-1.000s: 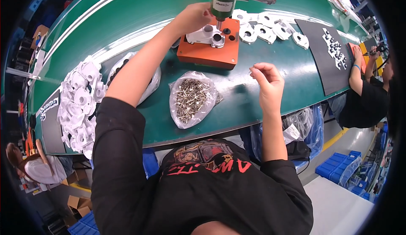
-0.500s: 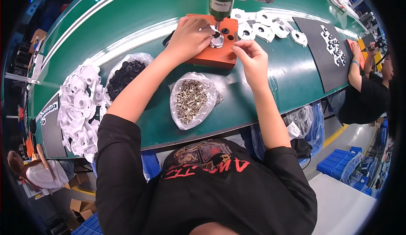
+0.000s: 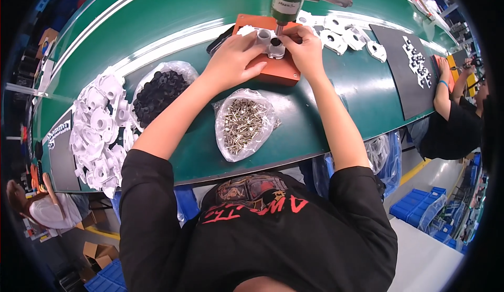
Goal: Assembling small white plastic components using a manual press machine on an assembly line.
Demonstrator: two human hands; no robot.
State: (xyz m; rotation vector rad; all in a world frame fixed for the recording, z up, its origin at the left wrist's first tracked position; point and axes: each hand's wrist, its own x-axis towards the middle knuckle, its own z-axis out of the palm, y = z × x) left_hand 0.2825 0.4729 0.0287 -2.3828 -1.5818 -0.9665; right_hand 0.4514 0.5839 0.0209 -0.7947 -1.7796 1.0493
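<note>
My left hand (image 3: 236, 58) is at the white plastic housing (image 3: 276, 53), fingers by its left side, thumb spread off; can't tell if it grips. My right hand (image 3: 305, 50) is on the other side, thumb and forefinger drawn narrow near the round opening; can't tell if anything's pinched. The housing sits on the orange fixture block (image 3: 281, 75), under the green spindle head (image 3: 287, 4). Nearer me on the green bench (image 3: 310, 126): bag of metal screws (image 3: 242, 124). Left: bag of black parts (image 3: 161, 95), then heaped white housings (image 3: 100, 129).
</note>
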